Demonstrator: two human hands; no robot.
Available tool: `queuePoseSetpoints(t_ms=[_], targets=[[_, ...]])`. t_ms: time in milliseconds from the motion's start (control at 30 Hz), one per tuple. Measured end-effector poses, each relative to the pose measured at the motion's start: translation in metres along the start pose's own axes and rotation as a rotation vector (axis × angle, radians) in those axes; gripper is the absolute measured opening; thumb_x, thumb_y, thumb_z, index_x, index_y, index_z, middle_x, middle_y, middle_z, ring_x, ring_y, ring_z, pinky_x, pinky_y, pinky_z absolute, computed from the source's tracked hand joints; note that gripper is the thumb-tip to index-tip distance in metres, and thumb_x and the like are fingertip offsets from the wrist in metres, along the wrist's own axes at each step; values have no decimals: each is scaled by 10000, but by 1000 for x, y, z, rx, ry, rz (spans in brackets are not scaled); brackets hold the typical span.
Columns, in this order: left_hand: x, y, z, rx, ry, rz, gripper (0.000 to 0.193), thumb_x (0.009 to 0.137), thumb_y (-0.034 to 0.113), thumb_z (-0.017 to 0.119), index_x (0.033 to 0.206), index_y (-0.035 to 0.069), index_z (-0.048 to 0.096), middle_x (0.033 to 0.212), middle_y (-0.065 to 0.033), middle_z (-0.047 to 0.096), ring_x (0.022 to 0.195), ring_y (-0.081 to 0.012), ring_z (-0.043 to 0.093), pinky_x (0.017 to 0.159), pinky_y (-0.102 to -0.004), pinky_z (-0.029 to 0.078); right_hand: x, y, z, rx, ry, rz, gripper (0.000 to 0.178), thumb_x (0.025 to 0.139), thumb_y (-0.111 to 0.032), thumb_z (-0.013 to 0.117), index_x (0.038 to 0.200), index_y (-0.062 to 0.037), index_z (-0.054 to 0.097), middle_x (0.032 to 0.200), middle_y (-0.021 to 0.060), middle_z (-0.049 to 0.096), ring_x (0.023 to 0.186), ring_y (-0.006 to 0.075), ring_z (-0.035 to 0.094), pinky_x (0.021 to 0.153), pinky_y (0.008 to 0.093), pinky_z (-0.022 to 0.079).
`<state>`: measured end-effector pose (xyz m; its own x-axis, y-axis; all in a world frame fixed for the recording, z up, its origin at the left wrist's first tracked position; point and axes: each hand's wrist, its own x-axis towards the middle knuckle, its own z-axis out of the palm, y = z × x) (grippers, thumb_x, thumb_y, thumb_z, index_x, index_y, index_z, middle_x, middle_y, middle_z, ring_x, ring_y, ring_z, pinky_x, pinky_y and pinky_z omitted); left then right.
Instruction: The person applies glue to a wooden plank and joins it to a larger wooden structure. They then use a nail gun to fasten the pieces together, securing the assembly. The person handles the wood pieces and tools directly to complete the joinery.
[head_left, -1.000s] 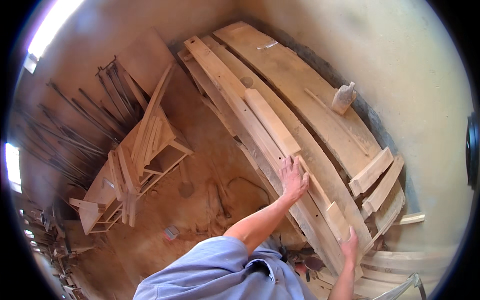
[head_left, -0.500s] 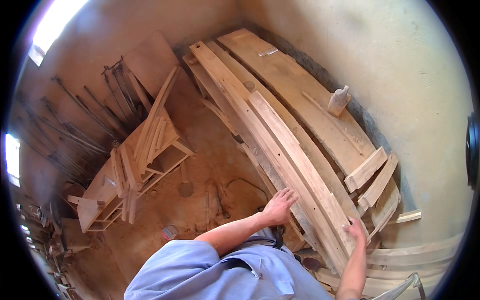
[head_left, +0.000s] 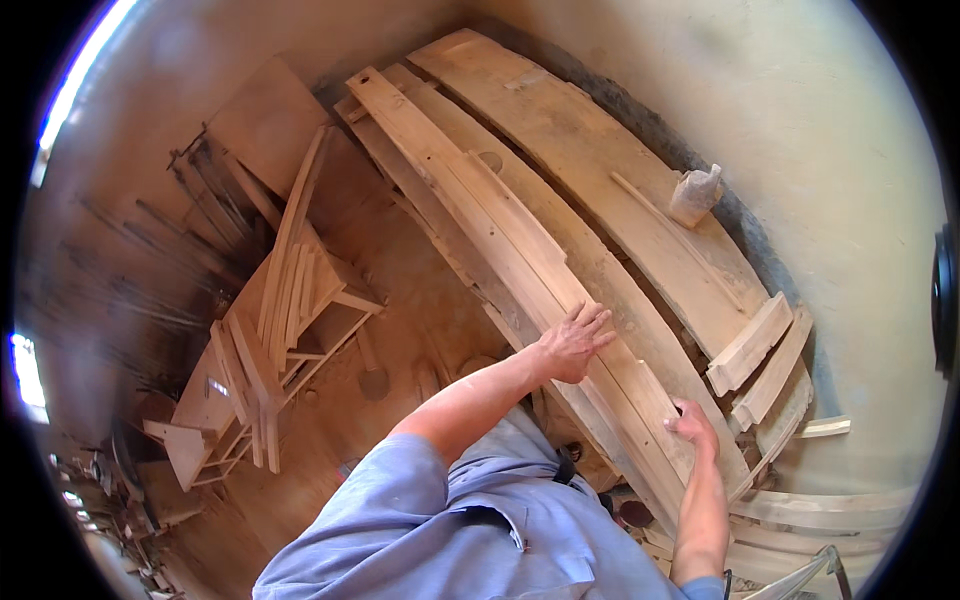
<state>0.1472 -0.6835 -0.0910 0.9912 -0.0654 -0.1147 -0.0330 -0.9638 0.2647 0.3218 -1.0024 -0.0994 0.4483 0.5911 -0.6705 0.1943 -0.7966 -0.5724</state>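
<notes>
Fingers of the left hand (head_left: 572, 342) are spread flat on a long narrow board (head_left: 520, 265) at the centre of the frame; the right hand (head_left: 692, 422) curls around its lower end. The board lies upon a stack of wide planks (head_left: 590, 150) by the wall. Short offcuts (head_left: 750, 345) rest at right, a wooden frame (head_left: 270, 350) at left.
</notes>
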Motion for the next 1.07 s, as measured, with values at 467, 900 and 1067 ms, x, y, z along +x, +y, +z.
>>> queuePoseSetpoints(t_ms=[467, 900, 1067], targets=[[38, -146, -28, 153, -156, 409, 920, 675, 515, 763, 1463, 137, 476, 1247, -168, 531, 1306, -372, 430, 1217, -543, 201, 44, -56, 56, -70, 370, 166, 418, 891, -160, 673, 1280, -8, 657, 1151, 260, 698, 1117, 364, 674, 959, 410, 502], [38, -178, -1, -179, -31, 418, 988, 633, 600, 803, 1405, 64, 500, 1231, -226, 527, 1217, -441, 477, 1136, -583, 314, 68, -83, 74, -137, 513, 117, 335, 915, -325, 675, 1094, -46, 726, 940, 241, 711, 909, 453, 664, 803, 514, 520], [46, -167, -5, 55, -193, 324, 1054, 665, 684, 758, 1504, 142, 423, 1356, -228, 496, 1356, -471, 394, 1228, -577, 190, 81, -94, 78, -112, 528, 99, 365, 889, -393, 706, 1074, -83, 754, 903, 210, 735, 888, 377, 717, 800, 477, 551]])
